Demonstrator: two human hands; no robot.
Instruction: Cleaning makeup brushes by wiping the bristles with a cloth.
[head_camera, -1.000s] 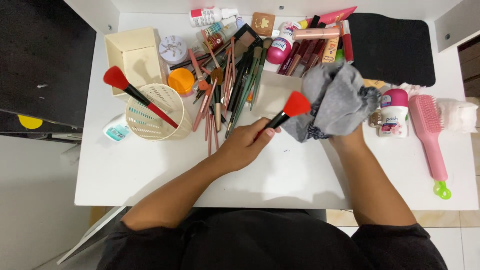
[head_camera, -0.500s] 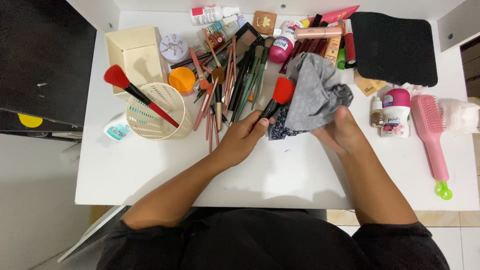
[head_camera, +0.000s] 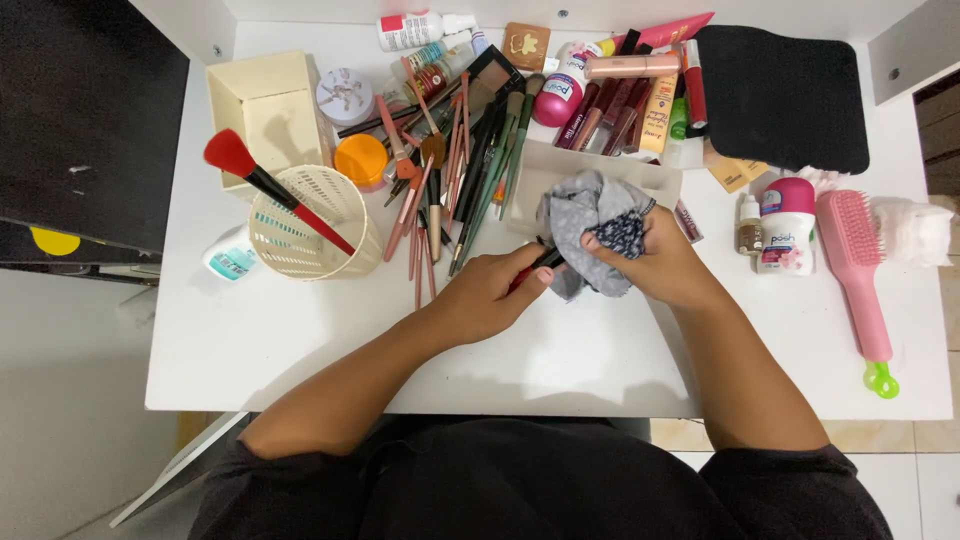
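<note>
My left hand (head_camera: 490, 293) grips the handle of a makeup brush (head_camera: 538, 263) whose red head is now wrapped inside a grey cloth (head_camera: 582, 225). My right hand (head_camera: 660, 262) clutches that cloth around the brush head, at the middle of the white table (head_camera: 300, 340). Only a short piece of the black and red handle shows between the two hands. A second red-headed brush (head_camera: 262, 182) leans in a cream mesh cup (head_camera: 312, 225) to the left.
A heap of brushes and pencils (head_camera: 450, 170) lies behind my left hand. Cream box (head_camera: 265, 105), orange jar (head_camera: 361, 160), tubes and bottles (head_camera: 620, 95), black pad (head_camera: 780, 95) at the back. Roll-on bottle (head_camera: 787, 225) and pink hairbrush (head_camera: 855, 270) to the right.
The red brush head, bare a second ago, has gone inside the cloth. My right hand moved left and bunched the cloth around it, close to my left hand.
</note>
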